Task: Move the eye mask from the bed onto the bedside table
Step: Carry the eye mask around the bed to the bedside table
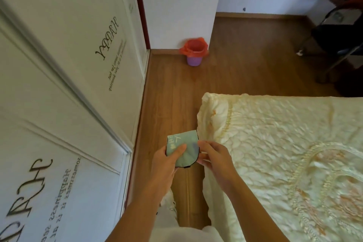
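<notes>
Both hands hold the eye mask (183, 148) in the air above the floor, just beside the bed (284, 143) corner. The left hand (167, 160) pinches its left edge; the right hand (213, 156) pinches its right edge. The bench is not in view.

Wooden floor (235, 68) in front of me carries a purple bin (194, 59) with red liner by the wall corner, and the bed (284, 143), topped by a cream quilted cover, to my right.
</notes>
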The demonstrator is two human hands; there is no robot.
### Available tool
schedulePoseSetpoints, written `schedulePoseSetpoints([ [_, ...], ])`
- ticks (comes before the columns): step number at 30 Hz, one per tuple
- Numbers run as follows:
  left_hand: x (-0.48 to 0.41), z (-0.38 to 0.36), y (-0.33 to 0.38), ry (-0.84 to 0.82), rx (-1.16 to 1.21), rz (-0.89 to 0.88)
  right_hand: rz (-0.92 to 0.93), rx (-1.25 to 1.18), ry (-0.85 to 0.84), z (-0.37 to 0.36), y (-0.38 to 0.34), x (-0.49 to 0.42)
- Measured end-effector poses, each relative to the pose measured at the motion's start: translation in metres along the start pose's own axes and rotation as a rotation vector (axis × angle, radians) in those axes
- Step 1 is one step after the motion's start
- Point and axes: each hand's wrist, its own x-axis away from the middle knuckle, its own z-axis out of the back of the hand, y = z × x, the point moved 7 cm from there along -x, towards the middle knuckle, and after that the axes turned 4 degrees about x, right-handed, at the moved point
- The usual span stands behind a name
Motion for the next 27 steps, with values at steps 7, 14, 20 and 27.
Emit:
schedulePoseSetpoints([
  [7, -0.097, 0.008, 0.089, 0.001, -0.032, -0.024, 0.042, -0.015, 0.031, -0.048, -0.075, -0.103],
  [14, -0.177, 0.006, 0.134, -0.005, 0.000, 0.007, 0.016, -0.012, 0.012, -0.069, -0.107, -0.182],
  [20, -0.255, -0.017, 0.173, -0.009, 0.026, 0.023, -0.006, -0.016, 0.011, -0.068, -0.143, -0.270],
  [27, -0.369, -0.079, 0.240, 0.017, 0.013, 0.023, 0.048, 0.000, -0.009, -0.048, -0.221, -0.395],
])
